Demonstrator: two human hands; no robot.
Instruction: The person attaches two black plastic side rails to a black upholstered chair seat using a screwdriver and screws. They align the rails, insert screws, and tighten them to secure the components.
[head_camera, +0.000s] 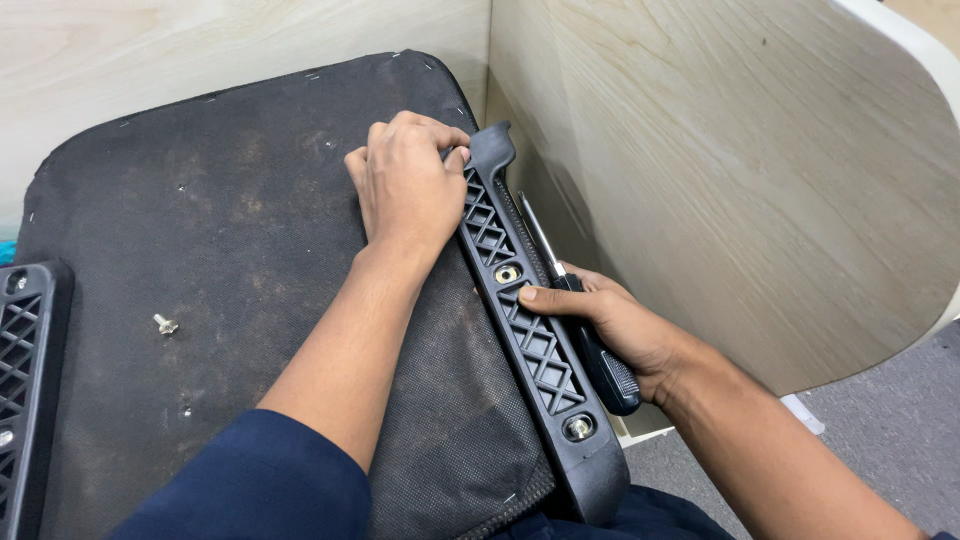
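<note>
The black plastic bracket (530, 330) lies along the right edge of the dusty black seat base (220, 230), its long axis running from near my lap up toward the corner of the wooden panels (740, 170). My left hand (408, 185) is curled with its grip closed over the bracket's far end. My right hand (625, 335), beside the bracket's middle, has its grip clamped on a screwdriver (585, 335) lying parallel to the bracket, tip pointing away. A loose screw (165, 324) sits well left of the bracket; the wooden panel crowds its right side.
</note>
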